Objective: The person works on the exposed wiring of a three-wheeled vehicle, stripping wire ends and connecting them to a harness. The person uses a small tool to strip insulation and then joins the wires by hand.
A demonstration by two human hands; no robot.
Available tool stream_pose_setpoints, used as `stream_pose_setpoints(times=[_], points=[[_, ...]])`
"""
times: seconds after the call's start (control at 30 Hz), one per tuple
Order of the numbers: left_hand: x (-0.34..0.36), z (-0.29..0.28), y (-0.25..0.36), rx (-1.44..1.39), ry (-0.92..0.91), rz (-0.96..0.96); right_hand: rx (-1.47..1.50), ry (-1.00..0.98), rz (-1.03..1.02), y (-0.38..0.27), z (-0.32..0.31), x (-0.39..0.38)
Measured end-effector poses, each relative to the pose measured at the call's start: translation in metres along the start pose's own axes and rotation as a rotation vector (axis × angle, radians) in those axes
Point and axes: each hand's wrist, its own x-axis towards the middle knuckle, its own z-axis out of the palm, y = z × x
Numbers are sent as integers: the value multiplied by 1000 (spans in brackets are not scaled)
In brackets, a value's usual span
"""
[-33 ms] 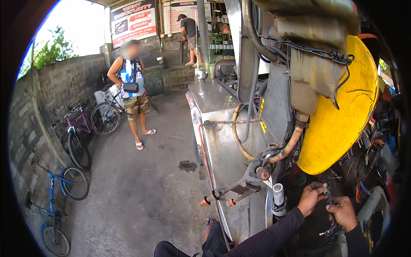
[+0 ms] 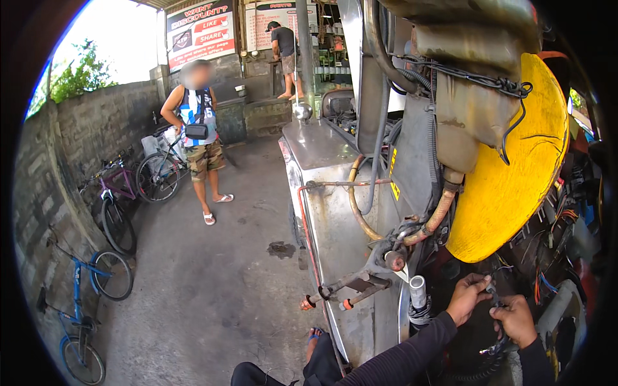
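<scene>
At the lower right, my left hand (image 2: 468,298) pinches one end of a small grey wire connector (image 2: 492,291). My right hand (image 2: 516,320) sits just beside it, thumb and fingers closed on the connector's other end. Thin wires (image 2: 503,266) run up behind the fingers, and a bare-looking wire end (image 2: 493,349) hangs below the right hand. Both hands are inside the opened front of a vehicle, under a large yellow curved panel (image 2: 512,174). Part of the connector is hidden by my fingers.
Left of my arms stands a metal fender (image 2: 335,212) with a linkage (image 2: 360,283) and a pipe end (image 2: 418,291). Loose coloured wires (image 2: 547,283) hang at right. A person (image 2: 199,128) stands on the concrete floor; another person (image 2: 284,58) is farther back. Bicycles (image 2: 84,296) lean along the wall.
</scene>
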Motion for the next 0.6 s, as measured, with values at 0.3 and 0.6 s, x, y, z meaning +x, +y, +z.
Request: stream_pose_setpoints(times=[0.3, 0.6], points=[[0, -1, 5, 27, 4, -1, -12, 10, -14, -2, 2, 2], [2, -2, 4, 18, 7, -12, 24, 4, 3, -1, 1, 3]])
